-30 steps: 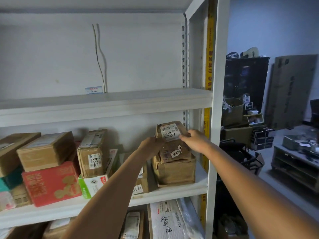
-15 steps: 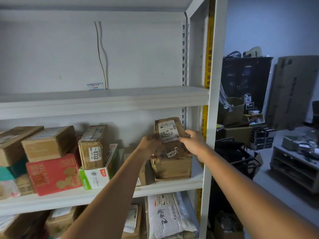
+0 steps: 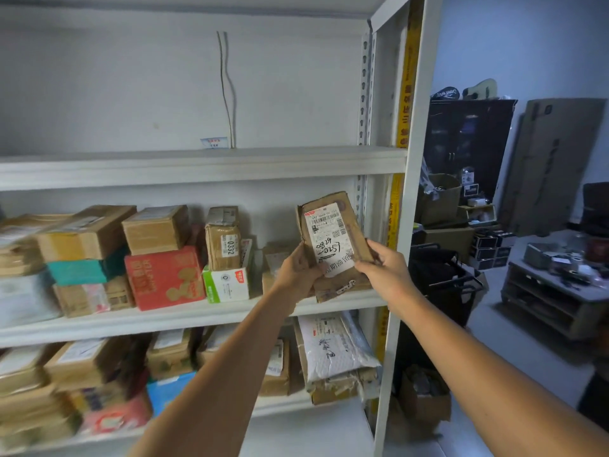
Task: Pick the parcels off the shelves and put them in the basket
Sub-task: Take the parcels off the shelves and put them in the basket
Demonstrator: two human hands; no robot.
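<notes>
There, at the right end of the middle shelf (image 3: 164,319), a small brown parcel (image 3: 329,225) was held between both hands. It was above a larger brown box (image 3: 339,286) that rested on the shelf board. The parcel stood nearly upright, its top leaning a little to the left, with its white label and handwritten digits facing the camera. The left hand (image 3: 298,270) gripped its lower left edge, thumb laid across the front near the bottom of the label. The right hand (image 3: 384,273) gripped the lower right edge, fingers curled round the side. The parcel's upper half rose above both hands, while its lower corners lay inside their grasp. The hands hid its bottom edge, so whether it touched the box beneath could not be told.

Further left on the same shelf, a taped parcel marked 0332 (image 3: 224,247) stood on a white-and-green box (image 3: 227,285), just beside a red box (image 3: 164,277). On the shelf below, a white padded mailer (image 3: 333,347) lay under the held parcel. Past the white upright post (image 3: 407,225), to the right, stood what looked like a dark framed basket (image 3: 441,275), well apart from the parcel.
</notes>
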